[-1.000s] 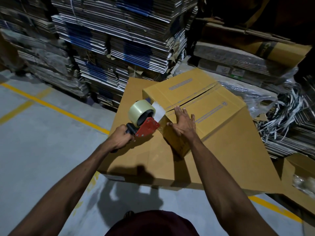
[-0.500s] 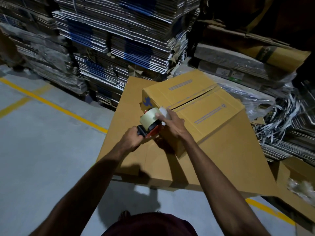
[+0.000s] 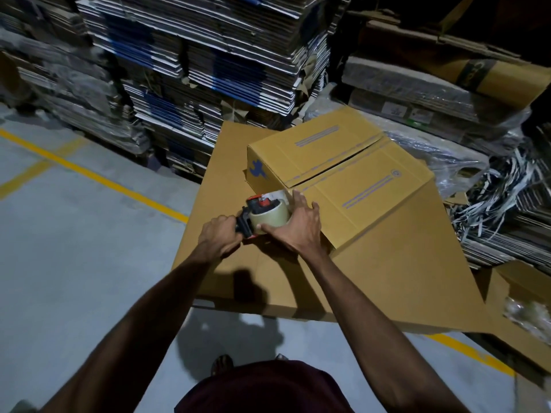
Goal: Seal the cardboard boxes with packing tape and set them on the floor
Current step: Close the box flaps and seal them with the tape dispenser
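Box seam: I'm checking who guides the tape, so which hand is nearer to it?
Right. The right hand rests at the box edge just below the seam; the left hand grips the dispenser handle, farther back.

left hand (image 3: 219, 236) clenched, right hand (image 3: 298, 229) splayed
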`<state>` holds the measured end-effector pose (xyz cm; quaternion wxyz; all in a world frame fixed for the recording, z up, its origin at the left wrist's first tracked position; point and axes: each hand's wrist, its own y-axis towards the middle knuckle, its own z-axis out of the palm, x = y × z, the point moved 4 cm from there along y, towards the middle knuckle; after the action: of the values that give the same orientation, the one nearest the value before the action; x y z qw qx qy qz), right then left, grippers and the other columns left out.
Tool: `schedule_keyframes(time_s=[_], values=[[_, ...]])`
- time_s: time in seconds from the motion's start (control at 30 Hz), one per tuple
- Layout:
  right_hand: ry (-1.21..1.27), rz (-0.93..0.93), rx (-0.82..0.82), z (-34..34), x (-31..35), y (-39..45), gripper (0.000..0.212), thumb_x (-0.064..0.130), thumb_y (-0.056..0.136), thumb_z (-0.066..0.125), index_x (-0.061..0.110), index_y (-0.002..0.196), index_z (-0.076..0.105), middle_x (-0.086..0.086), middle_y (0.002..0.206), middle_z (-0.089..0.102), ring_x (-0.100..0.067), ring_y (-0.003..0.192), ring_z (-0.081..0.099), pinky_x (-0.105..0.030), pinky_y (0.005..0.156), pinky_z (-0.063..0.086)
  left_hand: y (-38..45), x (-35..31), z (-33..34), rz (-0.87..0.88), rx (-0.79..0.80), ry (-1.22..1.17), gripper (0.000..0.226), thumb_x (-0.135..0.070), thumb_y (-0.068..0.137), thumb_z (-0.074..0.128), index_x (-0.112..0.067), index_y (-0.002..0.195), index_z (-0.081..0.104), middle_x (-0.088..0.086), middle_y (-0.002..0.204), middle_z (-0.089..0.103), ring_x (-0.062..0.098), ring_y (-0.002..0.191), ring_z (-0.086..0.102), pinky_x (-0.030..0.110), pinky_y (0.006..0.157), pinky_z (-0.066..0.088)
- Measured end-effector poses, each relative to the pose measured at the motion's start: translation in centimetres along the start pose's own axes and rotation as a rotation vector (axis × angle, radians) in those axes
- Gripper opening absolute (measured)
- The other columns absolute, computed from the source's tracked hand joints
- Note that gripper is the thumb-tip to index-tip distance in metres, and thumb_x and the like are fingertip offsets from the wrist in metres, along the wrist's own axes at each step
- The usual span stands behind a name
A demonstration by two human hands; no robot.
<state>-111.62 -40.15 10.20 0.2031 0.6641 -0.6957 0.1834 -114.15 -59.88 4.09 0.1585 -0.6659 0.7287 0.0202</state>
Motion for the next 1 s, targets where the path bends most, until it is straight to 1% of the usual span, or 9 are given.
schedule_keyframes(time_s=[0.17,0.3,0.37,0.5,0.6,0.7,0.87,0.93,1.0], values=[[-0.058,0.007,0.013,0.7,-0.7,0.7,0.139,0.088,0.063,0.07,0.004,0.163,0.021,-0.012,0.167,0.033,-0.022,0.157,0.026,-0.042,0.128,0.003,-0.1,0.7,0.7,-0.039,-0.007,0.036,0.018,-0.034,0.097,0.054,-0.017,0.095,0.061,0.008,0.089,0.069,0.027,0.072,0.058,0.033,0.067,0.045],[-0.042,0.059,0.036,-0.3,-1.4,1.1,0.121,0.076,0.07,0.079,0.016,0.163,0.031,-0.003,0.164,0.041,-0.035,0.149,0.036,-0.046,0.123,0.027,0.0,0.9,0.0,-0.057,-0.009,0.034,0.016,-0.034,0.097,0.055,-0.019,0.09,0.054,0.007,0.091,0.069,0.025,0.072,0.056,0.033,0.067,0.042],[-0.047,0.044,0.061,-0.9,-1.7,1.6,0.106,0.072,0.07,0.081,0.019,0.156,0.047,0.003,0.161,0.046,-0.031,0.142,0.047,-0.045,0.117,0.038,-0.3,1.3,-0.5,-0.089,-0.039,0.011,0.017,-0.033,0.098,0.056,-0.018,0.09,0.053,0.006,0.086,0.062,0.026,0.073,0.055,0.033,0.068,0.041],[0.002,-0.101,0.204,-3.1,-3.2,2.6,0.058,0.03,0.076,0.088,0.028,0.131,0.072,0.017,0.157,0.045,-0.01,0.138,0.053,-0.039,0.12,0.04,-0.5,2.2,-1.6,-0.201,-0.1,-0.026,0.014,-0.032,0.096,0.062,-0.02,0.092,0.055,0.004,0.087,0.062,0.025,0.076,0.054,0.033,0.069,0.043],[0.175,-0.242,0.199,-4.0,-5.1,2.2,0.072,0.0,0.076,0.079,0.025,0.141,0.064,0.01,0.152,0.053,-0.004,0.141,0.048,-0.036,0.121,0.039,-0.6,2.4,-2.6,-0.333,-0.209,-0.194,0.021,-0.032,0.094,0.067,-0.021,0.083,0.053,0.007,0.087,0.066,0.027,0.076,0.055,0.033,0.07,0.043],[0.262,-0.276,0.123,-3.0,-6.1,1.8,0.075,-0.012,0.075,0.071,0.02,0.142,0.063,0.002,0.149,0.058,-0.008,0.142,0.049,-0.034,0.12,0.041,-0.4,2.1,-3.1,-0.438,-0.257,-0.352,0.026,-0.032,0.093,0.07,-0.015,0.083,0.054,0.01,0.087,0.062,0.029,0.079,0.054,0.034,0.071,0.04],[0.311,-0.252,0.024,-1.6,-6.1,2.2,0.065,-0.013,0.072,0.069,0.018,0.129,0.074,-0.001,0.141,0.065,-0.011,0.14,0.053,-0.041,0.117,0.045,1.5,3.5,1.7,-0.393,-0.007,-0.547,0.023,-0.025,0.092,0.07,-0.006,0.098,0.058,0.014,0.098,0.069,0.03,0.086,0.062,0.036,0.072,0.048],[0.317,-0.223,0.002,-1.2,-5.9,2.3,0.063,-0.011,0.072,0.072,0.018,0.127,0.075,0.0,0.139,0.067,-0.011,0.138,0.054,-0.047,0.117,0.044,2.2,4.2,4.1,-0.364,0.2,-0.674,0.048,-0.031,0.08,0.073,-0.004,0.117,0.056,0.019,0.113,0.069,0.029,0.095,0.066,0.044,0.08,0.058],[0.313,-0.182,-0.019,-0.5,-5.4,2.4,0.061,-0.009,0.071,0.072,0.017,0.126,0.075,-0.001,0.138,0.067,-0.015,0.138,0.055,-0.052,0.118,0.042,2.0,3.6,4.4,-0.4,0.284,-0.637,0.073,-0.033,0.082,0.074,-0.003,0.141,0.041,0.023,0.14,0.051,0.035,0.118,0.057,0.05,0.099,0.054]])
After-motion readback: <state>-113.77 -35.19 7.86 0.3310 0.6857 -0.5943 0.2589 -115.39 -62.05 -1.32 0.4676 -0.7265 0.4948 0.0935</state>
